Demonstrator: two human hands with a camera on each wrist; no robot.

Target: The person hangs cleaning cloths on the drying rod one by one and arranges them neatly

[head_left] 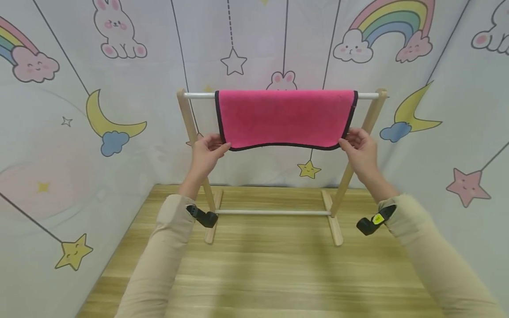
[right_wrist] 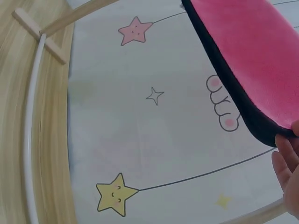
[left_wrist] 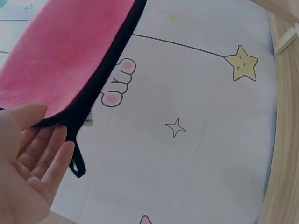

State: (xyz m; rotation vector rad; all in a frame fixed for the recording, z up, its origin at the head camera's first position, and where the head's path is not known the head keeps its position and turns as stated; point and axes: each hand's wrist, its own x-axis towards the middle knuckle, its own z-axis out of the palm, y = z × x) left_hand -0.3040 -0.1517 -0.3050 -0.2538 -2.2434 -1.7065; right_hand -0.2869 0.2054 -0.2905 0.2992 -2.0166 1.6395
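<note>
A bright pink towel (head_left: pixel 284 117) with a dark edging hangs folded over the top bar of a wooden rack. At its lower left corner my left hand (head_left: pixel 207 152) pinches the edge, thumb in front and fingers behind. My right hand (head_left: pixel 361 152) does the same at the lower right corner. Between the hands the bottom edge bows slightly upward. In the left wrist view a small dark hanging loop (left_wrist: pixel 78 161) dangles from the towel corner beside the left fingers. The right wrist view shows only part of the right hand (right_wrist: pixel 289 168), under the dark edging.
The rack has slanted wooden legs (head_left: pixel 371 112), a white top bar (head_left: pixel 199 95) and a white lower bar (head_left: pixel 272 212). It stands on a wood-grain surface (head_left: pixel 274 274). Behind and at both sides hang white printed walls (head_left: pixel 254 26).
</note>
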